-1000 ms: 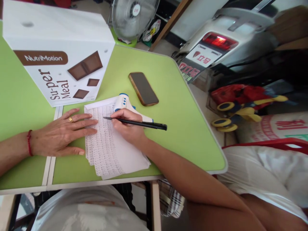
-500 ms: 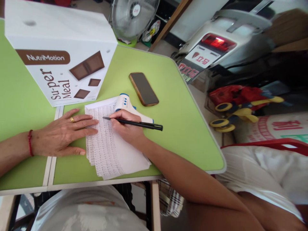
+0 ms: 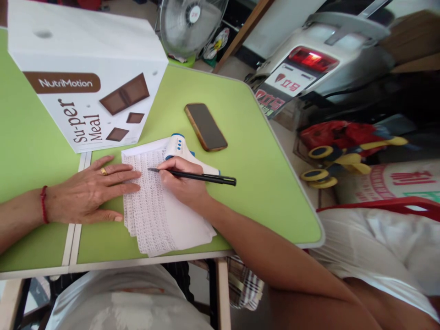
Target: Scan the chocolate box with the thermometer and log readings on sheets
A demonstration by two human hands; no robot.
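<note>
My right hand (image 3: 184, 182) pinches a black pen (image 3: 202, 176), its tip at the written rows on the top sheet of a stack of paper (image 3: 154, 215). Dense rows of small marks cover the left part of the sheet; the right part is blank. My left hand (image 3: 94, 191) lies flat, fingers spread, with its fingertips on the paper's left edge and its palm on the green table (image 3: 271, 183). Just beyond my right hand, a white and blue handheld thermometer (image 3: 177, 146) rests over the paper's upper edge, partly hidden by the hand.
A large white box (image 3: 92, 105) stands at the back left of the table. A phone (image 3: 206, 127) lies right of it. Past the table are a fan (image 3: 192, 23), a scooter (image 3: 302, 64), a yellow and blue toy (image 3: 340, 160) and pale cloth (image 3: 374, 247) by a red chair edge.
The pen's rear end has swung slightly to the right, its tip staying nearly in place. My left hand stays on the paper's edge.
</note>
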